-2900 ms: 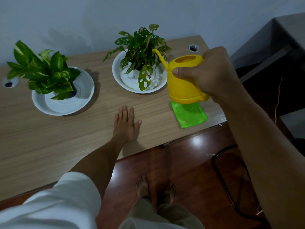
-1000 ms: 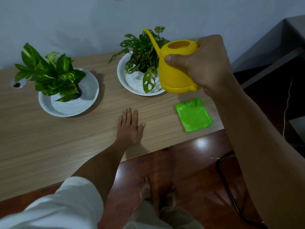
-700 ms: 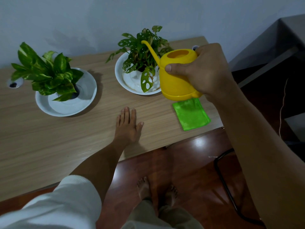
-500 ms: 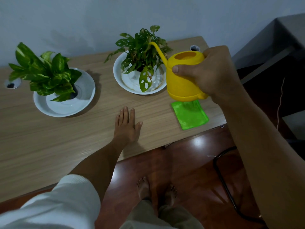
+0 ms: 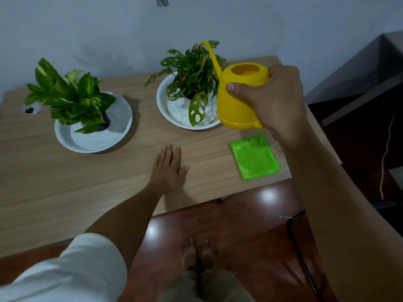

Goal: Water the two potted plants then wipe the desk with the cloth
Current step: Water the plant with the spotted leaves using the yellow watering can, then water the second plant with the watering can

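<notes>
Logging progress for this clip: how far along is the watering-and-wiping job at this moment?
Nothing is clearly finished. In hand: the right hand holds the yellow watering can beside the right plant, spout raised over its leaves; no stream of water is visible. The left hand rests flat on the desk. Left: the left plant, whose watering cannot be judged, and wiping, since the green cloth lies folded and untouched.

A home room: a wood-grain worktop (image 5: 65,182) with a cable grommet (image 5: 31,109) stands against a plain painted wall (image 5: 109,29), above a glossy red-brown floor (image 5: 250,225) where bare feet (image 5: 197,256) stand.
</notes>
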The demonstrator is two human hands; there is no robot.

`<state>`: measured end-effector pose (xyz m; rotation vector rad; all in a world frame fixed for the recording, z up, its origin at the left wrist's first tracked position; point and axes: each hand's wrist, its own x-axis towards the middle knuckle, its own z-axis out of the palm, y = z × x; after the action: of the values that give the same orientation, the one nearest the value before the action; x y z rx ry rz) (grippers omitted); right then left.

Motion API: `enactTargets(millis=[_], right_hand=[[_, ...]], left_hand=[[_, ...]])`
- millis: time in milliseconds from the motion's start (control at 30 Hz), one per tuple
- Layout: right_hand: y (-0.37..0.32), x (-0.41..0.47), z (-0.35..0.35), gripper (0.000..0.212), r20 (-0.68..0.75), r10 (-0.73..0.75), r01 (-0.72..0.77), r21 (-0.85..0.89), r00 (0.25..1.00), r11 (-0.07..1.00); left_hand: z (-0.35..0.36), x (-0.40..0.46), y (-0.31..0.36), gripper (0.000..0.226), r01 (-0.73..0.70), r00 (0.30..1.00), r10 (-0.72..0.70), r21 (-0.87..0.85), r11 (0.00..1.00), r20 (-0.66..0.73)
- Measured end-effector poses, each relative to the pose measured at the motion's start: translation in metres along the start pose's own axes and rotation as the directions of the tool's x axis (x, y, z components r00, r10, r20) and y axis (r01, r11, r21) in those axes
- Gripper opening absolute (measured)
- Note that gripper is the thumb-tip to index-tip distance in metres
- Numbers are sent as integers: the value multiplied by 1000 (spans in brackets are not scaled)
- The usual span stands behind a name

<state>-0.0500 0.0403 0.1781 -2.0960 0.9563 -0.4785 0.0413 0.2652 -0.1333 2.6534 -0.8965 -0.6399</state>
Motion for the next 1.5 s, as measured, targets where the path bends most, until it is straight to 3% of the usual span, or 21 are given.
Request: enactTargets(millis=[100, 167, 367, 600, 767, 900, 1033, 1500], right_hand=[[-3, -4, 0, 45, 30, -42, 41, 26, 999, 999], [-6, -8, -1, 40, 56, -67, 65, 39, 996, 997], [-31, -21, 3, 67, 101, -130, 128, 24, 986, 991], [-93, -52, 38, 62, 176, -189, 182, 57, 966, 982], [-121, -78, 83, 49, 204, -211, 197, 85, 956, 977], [-136, -93, 116, 66, 256, -196, 187, 60, 946, 981], [-144, -100, 142, 69, 300, -199, 202, 21, 933, 979], [-160, -100, 160, 76, 361, -166, 224, -124, 918, 967]], left_hand=[[-8, -5, -5, 81, 33, 999, -32, -35, 999, 17], [-11, -15, -12, 83, 102, 995, -102, -55, 993, 1], [-20, -51, -48, 81, 269, 960, -274, -80, 960, -52], [-51, -83, -107, 80, 378, 921, -385, -100, 920, -55], [-58, -99, -147, 82, 372, 924, -379, -103, 923, -58], [-56, -108, -169, 84, 362, 926, -370, -112, 926, -68], [-54, -112, -179, 93, 341, 932, -354, -140, 929, -77], [-37, -115, -188, 81, 288, 941, -310, -161, 944, -133]])
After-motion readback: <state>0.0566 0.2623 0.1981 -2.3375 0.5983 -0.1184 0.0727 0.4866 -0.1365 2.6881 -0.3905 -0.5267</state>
